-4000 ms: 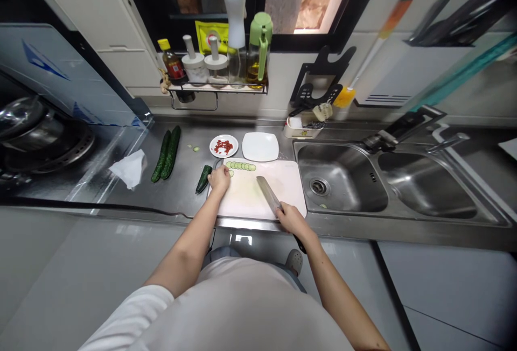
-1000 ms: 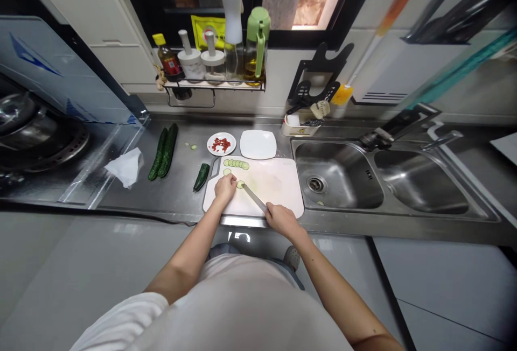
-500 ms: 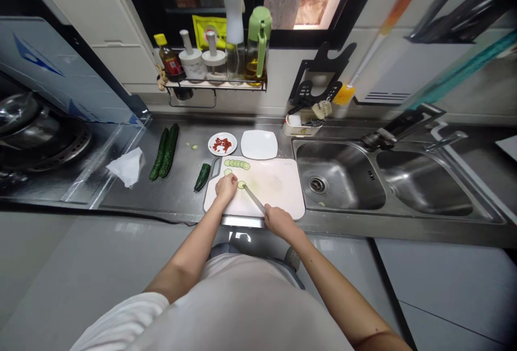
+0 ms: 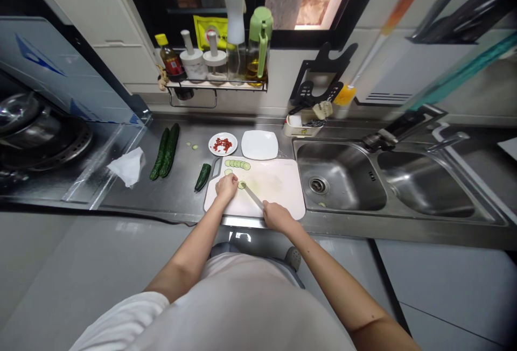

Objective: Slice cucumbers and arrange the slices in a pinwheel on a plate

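My right hand (image 4: 278, 217) grips a knife (image 4: 254, 198) by its handle, the blade slanting up and left over the white cutting board (image 4: 278, 178). At the blade's tip lies a cucumber slice (image 4: 241, 184). Just left of it my left hand (image 4: 226, 187) is closed, thumb and fingers pinched together; whatever they may hold is hidden. Another slice (image 4: 228, 172) rests above that hand. Along the board's top edge runs an overlapping row of cucumber slices (image 4: 237, 164). A cut cucumber piece (image 4: 202, 177) lies on the counter beside the board.
Behind the board stand a plate of chopped red pieces (image 4: 223, 144) and a white square plate (image 4: 259, 145). Two whole cucumbers (image 4: 165, 152) and a white cloth or paper (image 4: 127, 167) lie to the left. A double sink (image 4: 341, 176) is at right; a condiment rack (image 4: 216, 86) hangs above.
My right hand has shifted very slightly up and left with the knife. My left hand and the slices look the same.
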`<action>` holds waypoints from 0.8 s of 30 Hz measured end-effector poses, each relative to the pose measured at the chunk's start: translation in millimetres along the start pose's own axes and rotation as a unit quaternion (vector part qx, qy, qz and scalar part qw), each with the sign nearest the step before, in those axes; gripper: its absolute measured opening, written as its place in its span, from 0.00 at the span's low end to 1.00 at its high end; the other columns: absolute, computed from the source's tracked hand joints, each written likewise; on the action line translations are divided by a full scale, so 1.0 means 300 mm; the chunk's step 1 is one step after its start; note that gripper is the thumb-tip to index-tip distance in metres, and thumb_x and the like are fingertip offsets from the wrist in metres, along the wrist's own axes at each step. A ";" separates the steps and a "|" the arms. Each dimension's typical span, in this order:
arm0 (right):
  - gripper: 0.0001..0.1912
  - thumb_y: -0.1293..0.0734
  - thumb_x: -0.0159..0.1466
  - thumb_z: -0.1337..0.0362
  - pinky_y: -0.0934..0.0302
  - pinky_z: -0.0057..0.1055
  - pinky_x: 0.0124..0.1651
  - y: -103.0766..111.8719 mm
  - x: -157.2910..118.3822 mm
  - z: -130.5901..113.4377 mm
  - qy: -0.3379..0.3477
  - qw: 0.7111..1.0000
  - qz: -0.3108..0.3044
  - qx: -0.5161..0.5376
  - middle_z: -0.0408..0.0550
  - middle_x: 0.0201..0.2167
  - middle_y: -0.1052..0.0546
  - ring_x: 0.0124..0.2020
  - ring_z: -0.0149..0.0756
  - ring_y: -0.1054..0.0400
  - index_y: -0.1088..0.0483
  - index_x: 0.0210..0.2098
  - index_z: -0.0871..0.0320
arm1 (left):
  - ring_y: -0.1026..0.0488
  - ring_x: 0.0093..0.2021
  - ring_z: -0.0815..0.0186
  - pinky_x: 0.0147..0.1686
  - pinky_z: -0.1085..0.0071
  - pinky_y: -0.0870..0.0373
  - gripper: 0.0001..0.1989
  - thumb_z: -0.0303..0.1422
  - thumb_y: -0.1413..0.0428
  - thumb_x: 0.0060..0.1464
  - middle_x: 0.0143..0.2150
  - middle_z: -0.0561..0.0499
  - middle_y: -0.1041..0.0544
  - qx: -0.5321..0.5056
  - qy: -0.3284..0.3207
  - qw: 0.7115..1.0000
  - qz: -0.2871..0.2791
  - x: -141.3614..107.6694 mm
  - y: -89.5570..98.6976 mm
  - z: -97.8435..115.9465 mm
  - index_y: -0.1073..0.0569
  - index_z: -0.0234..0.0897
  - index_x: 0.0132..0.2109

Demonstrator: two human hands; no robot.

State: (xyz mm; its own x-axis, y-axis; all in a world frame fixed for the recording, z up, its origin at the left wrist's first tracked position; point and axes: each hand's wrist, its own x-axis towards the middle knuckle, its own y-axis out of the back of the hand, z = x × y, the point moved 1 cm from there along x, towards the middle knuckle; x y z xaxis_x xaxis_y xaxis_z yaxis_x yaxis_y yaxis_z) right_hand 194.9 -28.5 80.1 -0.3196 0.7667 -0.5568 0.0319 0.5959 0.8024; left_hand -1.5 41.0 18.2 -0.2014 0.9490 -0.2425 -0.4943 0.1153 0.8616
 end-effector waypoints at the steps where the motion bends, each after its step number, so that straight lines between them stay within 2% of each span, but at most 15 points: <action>1: 0.15 0.47 0.67 0.67 0.41 0.33 0.39 0.003 0.003 -0.002 -0.001 1.000 -0.001 0.001 0.61 0.42 0.24 0.43 0.45 0.29 0.35 0.49 0.61 | 0.26 0.45 0.62 0.40 0.69 0.36 0.07 0.33 0.47 0.55 0.41 0.53 0.21 0.002 0.002 1.000 0.000 0.001 -0.001 0.000 0.27 0.45 0.41; 8: 0.14 0.47 0.67 0.67 0.40 0.33 0.39 0.018 0.021 -0.010 0.005 1.000 -0.003 -0.005 0.60 0.42 0.25 0.43 0.45 0.29 0.35 0.48 0.61 | 0.27 0.45 0.62 0.41 0.69 0.37 0.08 0.33 0.47 0.54 0.42 0.52 0.21 0.013 0.010 1.000 -0.002 0.003 -0.002 0.001 0.26 0.45 0.41; 18: 0.16 0.48 0.67 0.67 0.39 0.35 0.39 -0.008 0.018 0.007 0.005 1.000 -0.008 -0.014 0.61 0.43 0.25 0.44 0.47 0.29 0.35 0.49 0.62 | 0.27 0.46 0.61 0.42 0.68 0.37 0.08 0.33 0.47 0.55 0.42 0.52 0.21 0.019 0.016 1.000 -0.006 0.008 -0.005 -0.002 0.26 0.46 0.41; 24: 0.16 0.47 0.67 0.66 0.39 0.34 0.40 0.005 0.017 -0.007 0.006 1.000 -0.006 -0.011 0.61 0.44 0.25 0.45 0.45 0.29 0.35 0.49 0.62 | 0.27 0.46 0.61 0.42 0.68 0.37 0.08 0.33 0.47 0.55 0.42 0.52 0.21 0.015 0.010 1.000 -0.003 0.007 -0.007 -0.005 0.26 0.46 0.42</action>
State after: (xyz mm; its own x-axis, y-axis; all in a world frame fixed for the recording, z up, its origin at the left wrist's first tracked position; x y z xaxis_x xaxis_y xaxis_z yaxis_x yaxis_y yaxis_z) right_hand 191.4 -24.3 79.0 -0.3303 0.7568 -0.5641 0.0064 0.5994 0.8004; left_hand -2.2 42.3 15.1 -0.2148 0.9424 -0.2563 -0.4706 0.1301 0.8727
